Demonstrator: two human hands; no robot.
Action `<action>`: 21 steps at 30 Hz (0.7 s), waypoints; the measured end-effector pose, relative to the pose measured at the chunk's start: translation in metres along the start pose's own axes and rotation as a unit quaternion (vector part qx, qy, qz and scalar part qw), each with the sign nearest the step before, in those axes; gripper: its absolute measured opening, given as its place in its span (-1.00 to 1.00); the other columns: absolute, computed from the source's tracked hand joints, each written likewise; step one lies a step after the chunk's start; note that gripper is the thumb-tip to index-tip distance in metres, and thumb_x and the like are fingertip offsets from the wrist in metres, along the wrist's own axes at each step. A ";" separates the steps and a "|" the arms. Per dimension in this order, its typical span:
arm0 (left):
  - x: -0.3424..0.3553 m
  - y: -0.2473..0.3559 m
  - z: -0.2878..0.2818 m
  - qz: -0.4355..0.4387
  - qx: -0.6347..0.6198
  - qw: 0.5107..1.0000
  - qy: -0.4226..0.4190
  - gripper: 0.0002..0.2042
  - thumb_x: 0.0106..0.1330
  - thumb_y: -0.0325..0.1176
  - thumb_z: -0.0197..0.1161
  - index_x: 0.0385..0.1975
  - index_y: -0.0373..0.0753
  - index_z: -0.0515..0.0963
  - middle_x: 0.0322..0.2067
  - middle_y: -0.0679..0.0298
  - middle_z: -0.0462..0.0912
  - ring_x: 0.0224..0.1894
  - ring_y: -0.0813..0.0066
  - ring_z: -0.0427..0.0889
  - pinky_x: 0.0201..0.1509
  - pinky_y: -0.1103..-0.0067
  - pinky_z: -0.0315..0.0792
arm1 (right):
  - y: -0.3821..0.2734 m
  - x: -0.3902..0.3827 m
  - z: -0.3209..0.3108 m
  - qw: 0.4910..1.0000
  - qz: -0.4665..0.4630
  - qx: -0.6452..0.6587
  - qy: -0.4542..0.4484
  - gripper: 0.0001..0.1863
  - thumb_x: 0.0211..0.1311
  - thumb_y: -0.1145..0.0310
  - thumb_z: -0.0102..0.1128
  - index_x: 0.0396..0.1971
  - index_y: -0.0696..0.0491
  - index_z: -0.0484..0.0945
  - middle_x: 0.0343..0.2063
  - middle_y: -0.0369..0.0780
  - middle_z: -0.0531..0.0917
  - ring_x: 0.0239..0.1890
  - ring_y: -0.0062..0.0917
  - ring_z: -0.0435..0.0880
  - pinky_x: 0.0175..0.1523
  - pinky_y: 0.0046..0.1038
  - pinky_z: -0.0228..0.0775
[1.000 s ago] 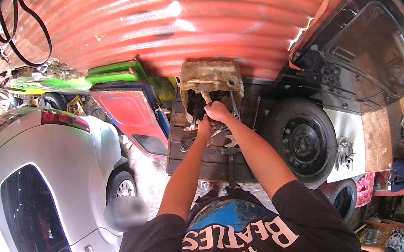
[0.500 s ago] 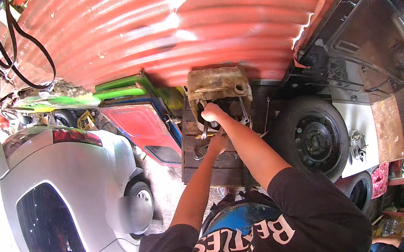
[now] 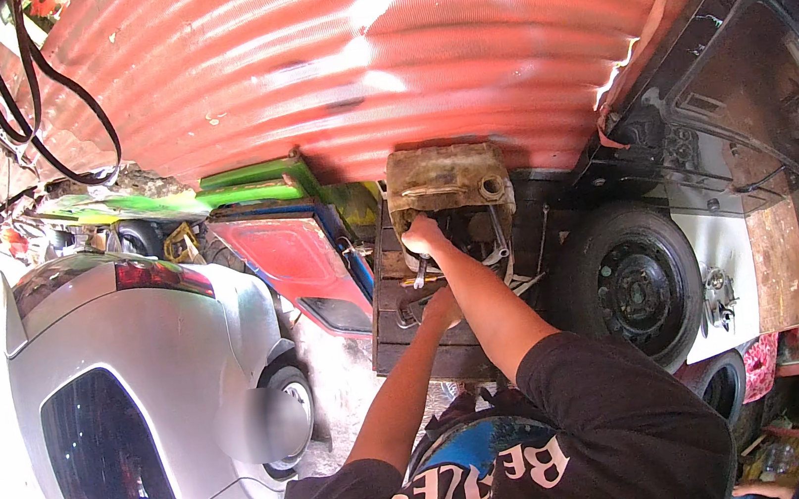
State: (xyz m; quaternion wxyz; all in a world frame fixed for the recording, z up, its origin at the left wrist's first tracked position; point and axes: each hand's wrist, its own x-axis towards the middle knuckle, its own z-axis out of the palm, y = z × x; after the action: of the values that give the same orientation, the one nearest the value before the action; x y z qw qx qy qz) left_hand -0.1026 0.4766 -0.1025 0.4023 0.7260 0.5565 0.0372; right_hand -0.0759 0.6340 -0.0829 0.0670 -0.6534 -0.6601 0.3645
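Note:
A dirty, tan-brown metal casing [image 3: 445, 172] with a round hole at its right stands at the far end of a dark wooden bench [image 3: 391, 300]. My right hand [image 3: 423, 235] is closed at the left side of its open front. A silver spanner-like end [image 3: 420, 272] shows just below this fist; I cannot tell if the hand grips it. My left hand [image 3: 442, 310] is low over the bench, nearer to me, its fingers hidden behind my right forearm. To the right, a metal bar [image 3: 500, 237] leans at the casing's front.
A wheel with a black tyre [image 3: 633, 286] stands right of the bench. Left are a red panel [image 3: 286, 258] and a silver car [image 3: 162, 348]. A red corrugated sheet [image 3: 298, 72] forms the wall behind. Lower right, part of another person's arm [image 3: 763, 489] shows.
The whole view has shifted, so the bench and casing appear slightly lower and further right. My right fist stays at the casing's left side, and my left hand remains low over the bench.

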 end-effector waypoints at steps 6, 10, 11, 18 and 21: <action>-0.001 0.000 0.003 -0.016 0.021 1.000 -0.001 -0.30 0.16 0.18 0.20 0.23 -0.15 0.38 0.20 -0.03 0.43 0.24 0.00 0.41 0.26 0.19 0.35 | -0.007 -0.017 -0.001 0.998 0.016 0.054 -0.003 -0.22 0.04 0.17 0.09 0.29 0.18 0.18 0.14 0.37 0.31 0.26 0.10 0.32 0.32 -0.12 0.22; 0.007 0.013 0.007 -0.023 0.029 0.999 -0.002 -0.28 0.23 0.12 0.13 0.32 -0.16 0.23 0.18 -0.09 0.43 0.22 -0.04 0.43 0.25 0.18 0.35 | 0.015 -0.013 -0.012 0.986 -0.107 -0.123 -0.035 -0.46 0.23 0.09 -0.13 0.03 0.15 0.56 0.12 0.19 0.45 0.27 0.03 0.31 0.27 0.17 0.07; 0.009 0.006 0.012 -0.036 0.025 0.999 0.003 -0.32 0.26 0.08 0.11 0.31 -0.17 0.24 0.18 -0.10 0.43 0.22 -0.04 0.43 0.24 0.19 0.35 | 0.011 -0.017 -0.012 0.985 -0.121 -0.114 -0.044 -0.48 0.27 0.09 -0.17 -0.02 0.14 0.59 0.07 0.15 0.50 0.21 0.03 0.38 0.25 0.13 0.13; 0.031 -0.031 0.042 -0.065 0.001 0.996 0.056 -0.47 0.38 -0.12 -0.05 0.29 -0.24 0.23 0.15 -0.19 0.42 0.18 -0.10 0.44 0.21 0.18 0.36 | 0.017 -0.053 -0.012 0.979 -0.199 -0.012 -0.029 -0.57 0.37 0.12 -0.09 -0.02 0.10 0.58 -0.12 0.06 0.62 0.00 0.01 0.54 0.13 -0.10 0.36; 0.031 -0.023 0.045 -0.062 0.012 0.997 0.042 -0.48 0.38 -0.16 -0.07 0.29 -0.27 0.21 0.11 -0.23 0.45 0.15 -0.12 0.46 0.20 0.17 0.37 | 0.032 -0.067 -0.008 0.966 -0.258 -0.014 0.015 -0.52 0.39 0.15 -0.19 0.06 0.21 0.45 -0.03 0.12 0.56 -0.05 0.07 0.54 0.13 -0.10 0.37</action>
State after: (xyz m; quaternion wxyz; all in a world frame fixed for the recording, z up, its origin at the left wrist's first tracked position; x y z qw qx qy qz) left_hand -0.0863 0.4791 -0.1593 0.3710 0.6924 0.6177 0.0360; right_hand -0.0365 0.5724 -0.0692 0.1601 -0.4671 -0.8103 0.3156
